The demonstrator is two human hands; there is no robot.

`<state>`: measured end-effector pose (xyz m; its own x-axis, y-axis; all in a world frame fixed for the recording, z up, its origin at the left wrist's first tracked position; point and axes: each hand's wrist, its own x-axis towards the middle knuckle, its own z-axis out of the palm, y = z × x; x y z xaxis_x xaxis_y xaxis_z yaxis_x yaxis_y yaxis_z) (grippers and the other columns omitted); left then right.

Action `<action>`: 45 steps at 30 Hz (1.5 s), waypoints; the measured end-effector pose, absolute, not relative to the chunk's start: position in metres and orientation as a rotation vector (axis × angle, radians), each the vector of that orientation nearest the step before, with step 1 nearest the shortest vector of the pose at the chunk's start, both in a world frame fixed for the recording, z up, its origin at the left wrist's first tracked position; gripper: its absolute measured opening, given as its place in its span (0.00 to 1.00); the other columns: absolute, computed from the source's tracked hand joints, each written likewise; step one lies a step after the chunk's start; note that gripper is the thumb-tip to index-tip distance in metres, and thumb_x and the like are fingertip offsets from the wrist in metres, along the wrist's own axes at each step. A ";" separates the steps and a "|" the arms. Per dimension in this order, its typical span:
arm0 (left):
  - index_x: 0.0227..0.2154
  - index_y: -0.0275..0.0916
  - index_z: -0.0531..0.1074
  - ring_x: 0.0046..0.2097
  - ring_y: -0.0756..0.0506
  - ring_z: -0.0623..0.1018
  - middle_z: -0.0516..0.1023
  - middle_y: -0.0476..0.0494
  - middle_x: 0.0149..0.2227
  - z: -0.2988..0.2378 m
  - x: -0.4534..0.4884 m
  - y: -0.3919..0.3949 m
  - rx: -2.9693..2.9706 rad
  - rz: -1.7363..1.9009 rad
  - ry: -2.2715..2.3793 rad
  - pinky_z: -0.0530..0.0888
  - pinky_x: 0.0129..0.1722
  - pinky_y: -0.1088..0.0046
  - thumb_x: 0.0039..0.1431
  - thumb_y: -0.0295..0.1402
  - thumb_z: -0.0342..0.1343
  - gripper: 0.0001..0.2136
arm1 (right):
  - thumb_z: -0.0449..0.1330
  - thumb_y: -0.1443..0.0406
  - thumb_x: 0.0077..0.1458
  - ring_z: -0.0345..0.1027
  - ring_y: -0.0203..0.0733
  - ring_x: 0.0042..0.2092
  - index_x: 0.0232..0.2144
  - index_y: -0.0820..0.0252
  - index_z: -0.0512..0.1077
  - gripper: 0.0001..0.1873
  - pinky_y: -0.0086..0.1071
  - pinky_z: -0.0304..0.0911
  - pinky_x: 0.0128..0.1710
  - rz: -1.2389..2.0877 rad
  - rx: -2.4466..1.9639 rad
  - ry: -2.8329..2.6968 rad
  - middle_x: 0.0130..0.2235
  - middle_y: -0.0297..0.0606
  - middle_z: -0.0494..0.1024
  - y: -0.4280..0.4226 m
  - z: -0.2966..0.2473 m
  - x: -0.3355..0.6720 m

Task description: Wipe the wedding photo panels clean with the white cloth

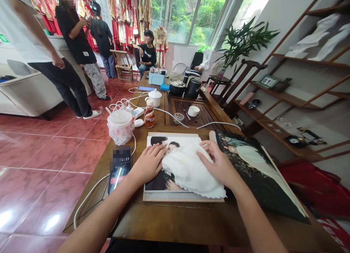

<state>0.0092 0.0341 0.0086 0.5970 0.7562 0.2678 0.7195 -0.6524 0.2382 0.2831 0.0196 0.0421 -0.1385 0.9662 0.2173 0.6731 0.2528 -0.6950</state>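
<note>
Pressing left hand [147,164] flat on stiff photo board [161,181]; spreading right fingers [209,148], unclamped, over light soft cloth [191,172]; needing pinch at loose edge.

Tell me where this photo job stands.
Done: a large photo panel lies to the right, looking finished. In hand: the right hand presses a white cloth onto a portrait print, with the left hand flat on the print beside it. Left: the print's middle is under the cloth, so its state cannot be told.

White cloth [191,171], dark photo print [160,181]
</note>
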 end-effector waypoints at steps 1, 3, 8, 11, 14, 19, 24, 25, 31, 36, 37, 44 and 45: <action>0.58 0.41 0.59 0.64 0.42 0.60 0.61 0.42 0.62 0.009 0.009 0.034 2.713 0.531 1.259 0.57 0.62 0.60 0.65 0.31 0.47 0.19 | 0.51 0.59 0.60 0.67 0.41 0.38 0.47 0.54 0.61 0.13 0.36 0.63 0.40 0.426 -1.494 -1.944 0.37 0.36 0.70 0.019 0.041 0.283; 0.58 0.41 0.60 0.64 0.41 0.60 0.62 0.41 0.62 0.008 0.009 0.034 2.716 0.529 1.261 0.57 0.62 0.60 0.65 0.31 0.47 0.19 | 0.49 0.63 0.60 0.65 0.45 0.46 0.46 0.55 0.65 0.13 0.40 0.61 0.47 0.124 -1.491 -2.057 0.44 0.42 0.69 0.016 0.044 0.279; 0.58 0.41 0.60 0.63 0.41 0.60 0.62 0.41 0.62 0.006 0.008 0.034 2.713 0.536 1.263 0.58 0.62 0.59 0.64 0.30 0.48 0.19 | 0.53 0.64 0.58 0.57 0.52 0.58 0.52 0.52 0.68 0.18 0.49 0.49 0.58 -0.351 -1.408 -2.244 0.56 0.43 0.66 -0.007 0.060 0.254; 0.58 0.40 0.59 0.63 0.41 0.60 0.62 0.40 0.61 0.004 0.008 0.034 2.717 0.537 1.264 0.59 0.62 0.60 0.64 0.30 0.47 0.20 | 0.56 0.53 0.55 0.54 0.55 0.60 0.58 0.49 0.63 0.28 0.53 0.46 0.60 -0.278 -1.329 -2.425 0.59 0.42 0.63 -0.017 0.058 0.240; 0.58 0.40 0.59 0.63 0.41 0.61 0.62 0.40 0.61 0.003 0.009 0.035 2.725 0.555 1.260 0.59 0.61 0.60 0.64 0.30 0.48 0.20 | 0.56 0.47 0.53 0.52 0.58 0.61 0.58 0.45 0.62 0.32 0.59 0.42 0.59 -0.243 -1.411 -2.477 0.60 0.41 0.64 -0.021 0.045 0.234; 0.56 0.41 0.61 0.63 0.42 0.61 0.64 0.41 0.60 0.002 0.011 0.036 2.726 0.609 1.270 0.60 0.61 0.59 0.66 0.32 0.46 0.17 | 0.58 0.48 0.51 0.50 0.60 0.62 0.49 0.50 0.71 0.25 0.60 0.36 0.60 -0.230 -1.466 -2.441 0.57 0.44 0.67 -0.032 0.029 0.233; 0.55 0.41 0.62 0.63 0.42 0.61 0.63 0.42 0.61 0.003 0.015 0.037 2.716 0.587 1.290 0.59 0.62 0.59 0.67 0.32 0.45 0.15 | 0.57 0.50 0.53 0.51 0.59 0.62 0.52 0.48 0.69 0.26 0.60 0.35 0.60 -0.255 -1.494 -2.413 0.58 0.42 0.67 -0.031 0.020 0.238; 0.55 0.41 0.62 0.63 0.42 0.62 0.63 0.42 0.61 0.003 0.015 0.037 2.715 0.588 1.289 0.59 0.62 0.59 0.67 0.32 0.44 0.15 | 0.57 0.51 0.53 0.51 0.59 0.62 0.55 0.46 0.66 0.27 0.60 0.36 0.59 -0.253 -1.505 -2.413 0.58 0.40 0.67 -0.027 0.019 0.240; 0.55 0.42 0.62 0.63 0.42 0.62 0.64 0.41 0.60 0.003 0.017 0.037 2.710 0.602 1.293 0.59 0.62 0.58 0.67 0.32 0.44 0.16 | 0.59 0.56 0.51 0.51 0.58 0.62 0.58 0.40 0.62 0.30 0.58 0.39 0.58 -0.239 -1.555 -2.371 0.59 0.35 0.66 -0.004 0.019 0.250; 0.55 0.42 0.62 0.63 0.41 0.61 0.63 0.42 0.61 0.002 0.016 0.038 2.732 0.570 1.300 0.59 0.62 0.59 0.67 0.32 0.44 0.16 | 0.60 0.54 0.51 0.52 0.58 0.61 0.55 0.40 0.66 0.28 0.56 0.41 0.57 -0.158 -1.443 -2.439 0.57 0.34 0.69 -0.016 0.019 0.244; 0.55 0.42 0.62 0.63 0.41 0.61 0.63 0.42 0.61 0.001 0.016 0.039 2.737 0.562 1.302 0.58 0.62 0.59 0.67 0.32 0.44 0.16 | 0.60 0.53 0.50 0.51 0.58 0.61 0.55 0.40 0.66 0.28 0.56 0.40 0.57 -0.140 -1.422 -2.457 0.57 0.34 0.68 -0.021 0.018 0.243; 0.55 0.41 0.62 0.63 0.41 0.61 0.63 0.42 0.61 0.001 0.017 0.039 2.727 0.553 1.307 0.58 0.62 0.59 0.67 0.32 0.44 0.15 | 0.61 0.53 0.49 0.52 0.59 0.61 0.54 0.40 0.67 0.29 0.56 0.38 0.57 -0.092 -1.393 -2.475 0.57 0.35 0.68 -0.027 0.016 0.244; 0.55 0.41 0.62 0.63 0.41 0.61 0.63 0.42 0.61 0.001 0.017 0.039 2.725 0.558 1.305 0.58 0.62 0.59 0.67 0.32 0.44 0.15 | 0.61 0.54 0.49 0.52 0.58 0.61 0.54 0.40 0.67 0.28 0.55 0.39 0.57 -0.108 -1.410 -2.462 0.57 0.35 0.69 -0.021 0.016 0.246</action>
<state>0.0171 0.0390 0.0010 0.5735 0.7652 0.2926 0.7400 -0.6371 0.2157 0.2458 -0.0214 0.0160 -0.4725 0.8304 0.2953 0.8530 0.5151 -0.0838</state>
